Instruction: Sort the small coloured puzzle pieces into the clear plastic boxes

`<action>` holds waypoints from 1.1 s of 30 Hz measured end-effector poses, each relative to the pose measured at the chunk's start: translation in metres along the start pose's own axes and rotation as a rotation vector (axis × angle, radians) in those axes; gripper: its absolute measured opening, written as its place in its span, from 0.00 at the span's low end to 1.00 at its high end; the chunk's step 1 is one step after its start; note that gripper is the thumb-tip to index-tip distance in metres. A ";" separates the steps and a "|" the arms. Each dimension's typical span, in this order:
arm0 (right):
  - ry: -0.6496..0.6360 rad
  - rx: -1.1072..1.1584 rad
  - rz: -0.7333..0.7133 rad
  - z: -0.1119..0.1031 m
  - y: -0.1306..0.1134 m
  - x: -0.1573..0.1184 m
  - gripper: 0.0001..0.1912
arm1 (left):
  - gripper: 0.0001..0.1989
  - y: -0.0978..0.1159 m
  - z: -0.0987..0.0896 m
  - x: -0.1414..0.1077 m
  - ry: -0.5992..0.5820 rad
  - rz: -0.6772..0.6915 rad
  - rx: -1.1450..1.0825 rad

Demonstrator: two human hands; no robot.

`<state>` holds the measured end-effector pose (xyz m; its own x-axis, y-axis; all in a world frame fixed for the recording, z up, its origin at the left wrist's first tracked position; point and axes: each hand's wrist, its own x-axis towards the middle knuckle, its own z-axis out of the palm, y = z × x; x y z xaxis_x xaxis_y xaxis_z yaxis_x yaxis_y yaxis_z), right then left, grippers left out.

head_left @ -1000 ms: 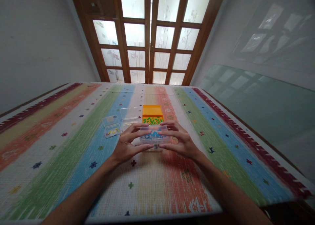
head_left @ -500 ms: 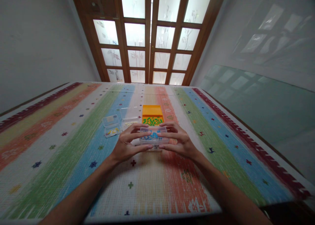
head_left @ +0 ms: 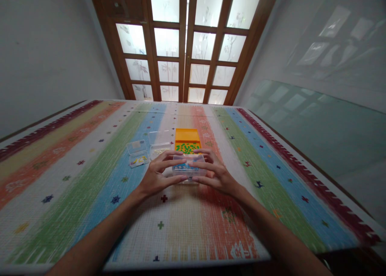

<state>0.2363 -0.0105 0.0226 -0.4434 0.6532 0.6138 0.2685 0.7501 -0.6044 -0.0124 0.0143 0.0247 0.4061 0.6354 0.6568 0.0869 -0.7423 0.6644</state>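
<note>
Between my hands is a small clear plastic box with blue pieces inside, held a little above the table. My left hand grips its left side, fingers on top and thumb at the near lower edge. On the other side my right hand grips it in the same way. Just beyond it lies an open orange box holding many small green pieces. What lies directly beneath the clear box is mostly hidden by it and my thumbs.
Left of my hands stand an open clear box with yellow and white pieces and another open clear box with pale pieces, partly behind my left hand. A striped cloth covers the table. Glazed wooden doors rise beyond the far edge.
My hands stay on the clear box with nearly the same grip. The blue pieces inside look shifted and lower. The view has moved very slightly.
</note>
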 end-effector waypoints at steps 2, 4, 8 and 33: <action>-0.009 0.008 -0.002 -0.001 -0.001 0.000 0.24 | 0.20 0.001 0.000 0.000 -0.002 -0.019 -0.010; -0.015 0.004 -0.009 -0.001 -0.001 0.000 0.24 | 0.19 0.002 0.000 0.000 -0.006 -0.030 -0.013; -0.009 -0.004 -0.018 0.000 -0.002 0.000 0.23 | 0.19 0.001 0.000 0.000 -0.013 -0.018 -0.017; -0.181 -0.081 0.094 -0.003 0.016 -0.009 0.41 | 0.45 -0.021 -0.011 -0.010 -0.303 -0.147 0.174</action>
<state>0.2466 -0.0038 0.0089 -0.5575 0.6971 0.4508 0.3807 0.6973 -0.6074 -0.0283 0.0260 0.0084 0.6263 0.6652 0.4066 0.3065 -0.6896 0.6561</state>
